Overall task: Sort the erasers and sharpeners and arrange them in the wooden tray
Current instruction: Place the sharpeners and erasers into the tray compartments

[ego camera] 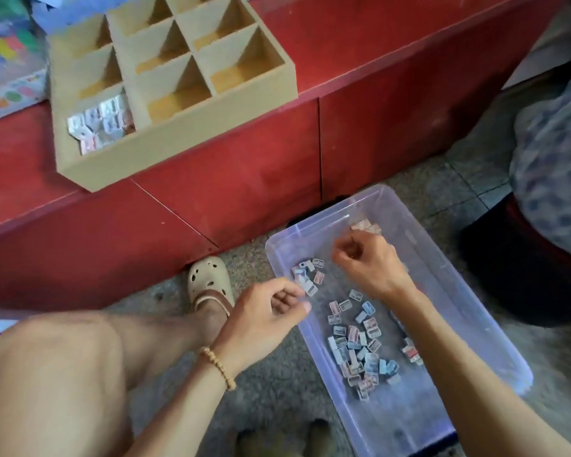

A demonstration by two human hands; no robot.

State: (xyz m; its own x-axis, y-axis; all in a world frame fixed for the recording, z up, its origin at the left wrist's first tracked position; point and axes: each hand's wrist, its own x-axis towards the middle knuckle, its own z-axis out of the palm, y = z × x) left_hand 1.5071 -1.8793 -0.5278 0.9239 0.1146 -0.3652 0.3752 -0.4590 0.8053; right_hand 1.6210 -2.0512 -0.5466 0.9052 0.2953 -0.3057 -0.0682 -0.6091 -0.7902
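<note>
The wooden tray (175, 133) sits on a red counter at the upper left. Its front-left compartment holds several wrapped erasers (101, 122); the other compartments show bare bottoms. On the floor stands a clear plastic bin (495, 344) with many small erasers and sharpeners (356, 341) scattered inside. My left hand (267, 315) hovers at the bin's left rim with fingers curled and nothing visible in them, beside a small cluster of pieces (307, 275). My right hand (370, 262) is over the bin's far half, fingers curled. A few pinkish pieces (365, 225) show just beyond its knuckles; I cannot tell whether it holds them.
The red counter front (211, 199) rises just behind the bin. My bare knee (53, 374) and a beige clog (208, 280) are left of the bin. Another person in patterned clothing (554, 179) sits at the right. Colourful packets (7, 61) lie at the top left.
</note>
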